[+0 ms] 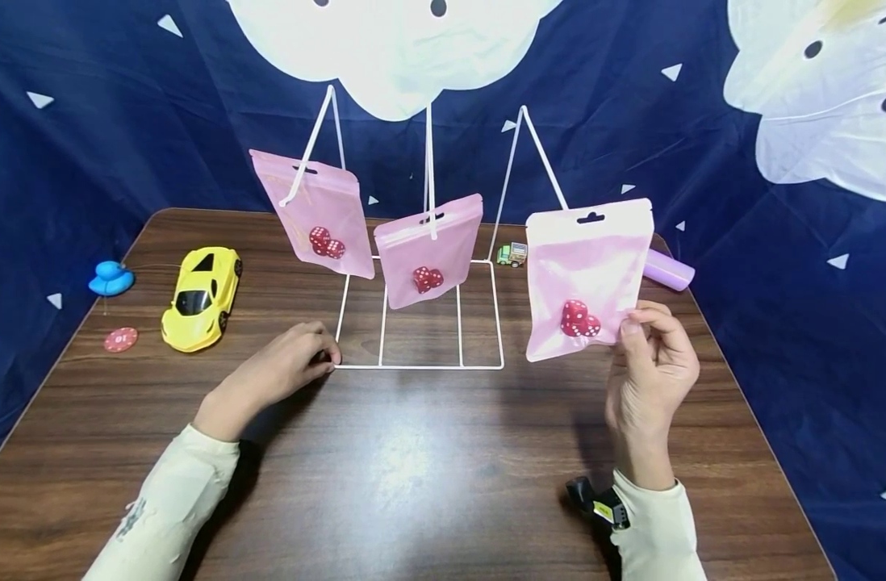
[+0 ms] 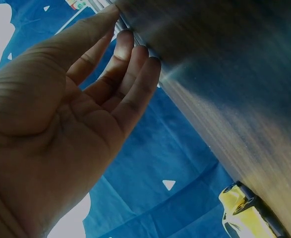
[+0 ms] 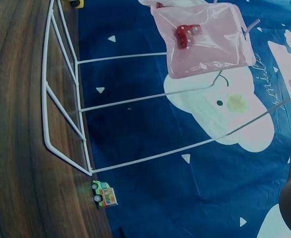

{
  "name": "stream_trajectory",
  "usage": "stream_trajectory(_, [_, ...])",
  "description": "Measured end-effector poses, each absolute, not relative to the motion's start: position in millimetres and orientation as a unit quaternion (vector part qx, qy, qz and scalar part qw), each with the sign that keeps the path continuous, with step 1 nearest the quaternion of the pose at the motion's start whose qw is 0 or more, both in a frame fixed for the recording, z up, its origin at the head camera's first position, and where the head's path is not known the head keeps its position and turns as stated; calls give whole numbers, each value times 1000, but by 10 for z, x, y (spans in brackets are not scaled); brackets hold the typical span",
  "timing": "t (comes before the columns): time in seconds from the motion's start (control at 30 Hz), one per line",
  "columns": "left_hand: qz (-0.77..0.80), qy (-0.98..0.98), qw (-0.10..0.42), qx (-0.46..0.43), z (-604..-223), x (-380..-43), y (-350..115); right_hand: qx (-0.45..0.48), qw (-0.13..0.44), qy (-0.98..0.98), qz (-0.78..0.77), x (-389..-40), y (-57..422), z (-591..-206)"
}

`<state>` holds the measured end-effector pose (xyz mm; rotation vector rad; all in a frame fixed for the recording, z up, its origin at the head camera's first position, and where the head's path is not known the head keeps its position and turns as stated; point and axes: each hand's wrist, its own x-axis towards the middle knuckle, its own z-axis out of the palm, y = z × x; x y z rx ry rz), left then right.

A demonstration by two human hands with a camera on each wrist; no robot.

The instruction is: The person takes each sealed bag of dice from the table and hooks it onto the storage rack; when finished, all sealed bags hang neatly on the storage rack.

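A white wire rack (image 1: 418, 367) stands on the table, with arms rising and bending forward. At its front left corner my left hand (image 1: 286, 363) pinches the base wire between thumb and fingers. My right hand (image 1: 649, 367) pinches the lower right corner of a pink zip bag (image 1: 559, 266) holding red dice (image 1: 579, 319). That bag is by the rack's right arm, whose tip is hidden behind it; whether the arm passes through its hole I cannot tell. Two more pink bags with red dice, a left bag (image 1: 327, 202) and a middle bag (image 1: 407, 258), hang from the other arms.
On the left lie a yellow toy car (image 1: 202, 298), a blue toy duck (image 1: 111, 279) and a red chip (image 1: 120, 339). Behind the rack is a small toy truck (image 1: 511, 255). A purple cylinder (image 1: 668, 270) sits at the right edge, before a dark blue curtain (image 1: 799, 307).
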<state>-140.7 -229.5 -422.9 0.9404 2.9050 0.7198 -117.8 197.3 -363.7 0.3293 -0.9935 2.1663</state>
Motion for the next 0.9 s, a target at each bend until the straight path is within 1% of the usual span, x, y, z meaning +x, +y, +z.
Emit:
stream_trajectory(0.33, [233,927,10,294,-4230,-1409,-2302,120,366,-409,827,-1172,1930,-3663])
stream_trajectory(0.9, [228,928,11,294,-4230,-1413,-2299,118,348,-416,832,-1169,1906,-3706])
